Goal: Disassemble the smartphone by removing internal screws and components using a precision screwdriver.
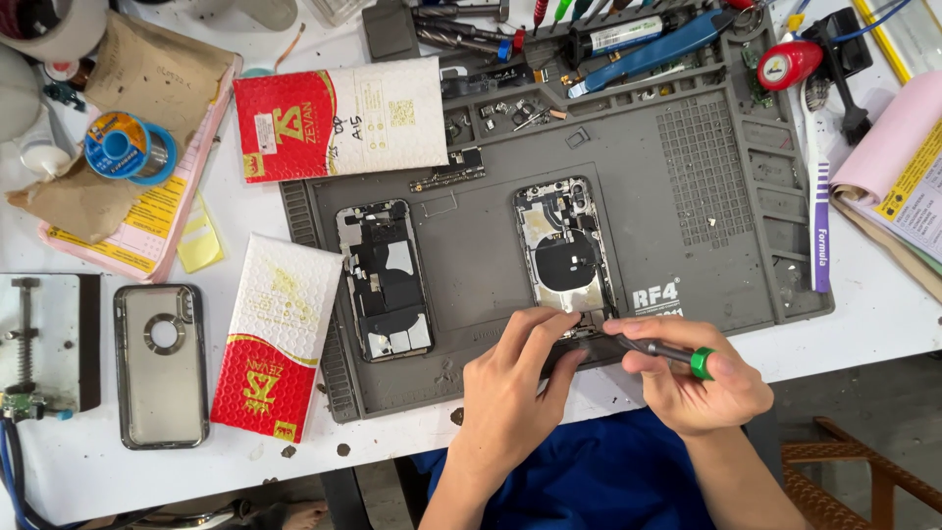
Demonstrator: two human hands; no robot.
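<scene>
The left hand rests on the near edge of the grey mat, its fingers pressed on the bottom end of the opened phone and hiding that end; it steadies the phone rather than closing round it. The right hand grips a screwdriver with a green cap, thumb and fingers closed on the shaft, tip pointing at the phone's lower edge. The tip itself is too small to make out, and whether it touches a screw cannot be told.

A second opened phone lies to the left on the mat, well apart. Between the two the mat is bare. A small circuit board lies just above them.

Off the mat's left edge lie two red-and-white pouches, a clear case and a solder spool. A purple toothbrush lies along the right edge. The tools in the top tray are crowded and partly cut off. The table's near edge runs just below the hands.
</scene>
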